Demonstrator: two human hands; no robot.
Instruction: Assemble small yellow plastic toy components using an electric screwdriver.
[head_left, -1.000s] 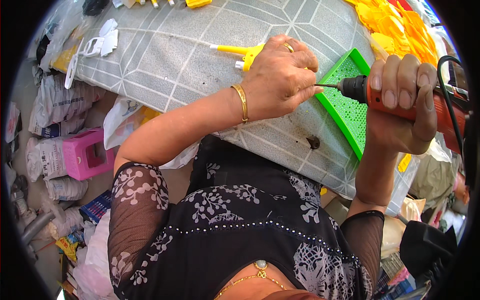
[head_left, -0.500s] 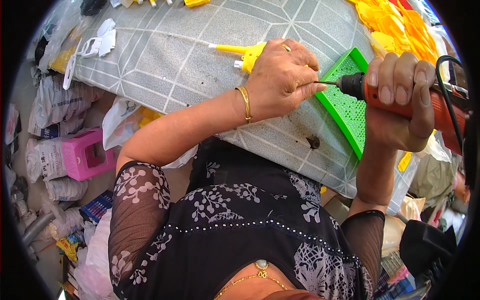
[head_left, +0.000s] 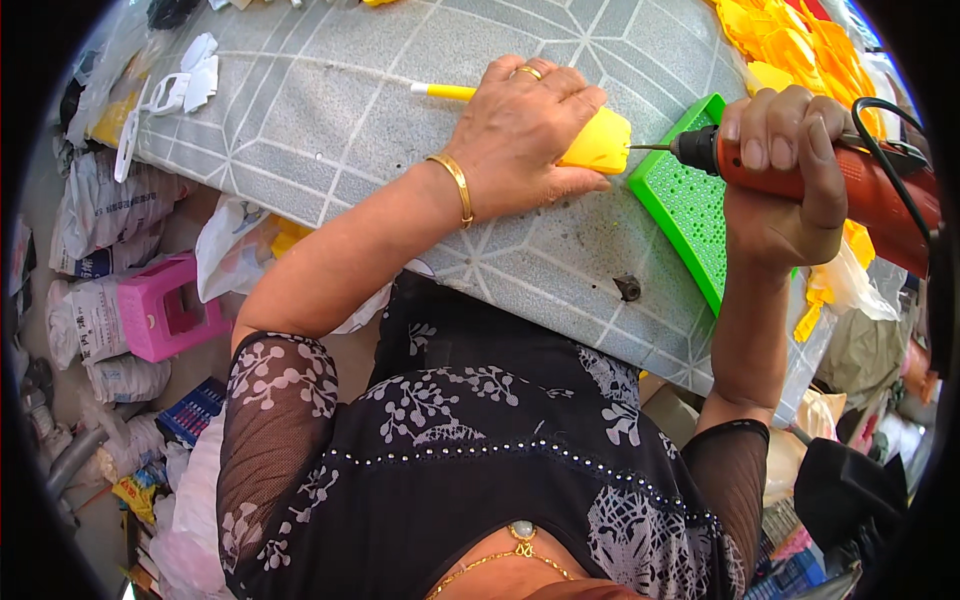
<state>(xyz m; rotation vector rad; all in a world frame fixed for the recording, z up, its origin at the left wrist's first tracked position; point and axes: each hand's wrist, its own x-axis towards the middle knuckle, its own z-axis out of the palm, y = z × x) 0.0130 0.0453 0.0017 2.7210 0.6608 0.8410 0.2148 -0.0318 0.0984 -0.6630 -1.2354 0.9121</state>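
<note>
There is one left hand (head_left: 525, 125), one right hand (head_left: 820, 185), one power tool (head_left: 880, 205), one yellow block (head_left: 603, 143), one yellow tube (head_left: 445, 92), one green tray (head_left: 690, 205) toward the tabletop's (head_left: 330, 125) right edge.

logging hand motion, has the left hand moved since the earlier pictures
Yes: the left hand has moved leftward, farther from the green perforated tray.

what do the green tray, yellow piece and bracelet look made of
Green tray: probably moulded plastic, slightly glossy, given the even colour and regular holes. Yellow piece: likely smooth hard plastic, judging by its uniform colour and clean edges. Bracelet: shiny, gold-coloured metal, from its glints; plating unclear.
</note>
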